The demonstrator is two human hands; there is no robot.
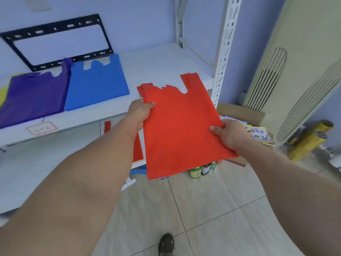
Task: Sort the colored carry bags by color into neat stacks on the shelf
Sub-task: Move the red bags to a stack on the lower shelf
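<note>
1. Head camera gave me the only view, looking down past both bare forearms at a white shelf [156, 58] and a tiled floor.
2. I saw the left hand [138, 111] pinching the upper left edge of a flat red non-woven carry bag [180, 130], thumb on top of the fabric and the other fingers hidden beneath it.
3. I saw the right hand [228, 133] gripping the bag's right edge lower down, thumb pressed on the top face, fingers curled under.
4. The red bag was held up in the air between the two hands, tilted, with its cut-out handles pointing toward the shelf; its upper part overlapped the shelf's front edge and its lower part hung over the floor. Along its top left edge several layers showed, so it could have been more than one bag; I could not tell.
5. On the shelf lay a flat blue carry-bag stack [96, 85], and just to its left, touching or slightly overlapping it, a purple carry-bag stack [33, 97].
6. A yellow-green edge [3, 93] peeked out at the far left beside the purple one.
7. A black metal mounting frame [55, 41] leaned against the wall behind those stacks.
8. More red fabric [137, 150] showed on the lower level under the left wrist.
</note>
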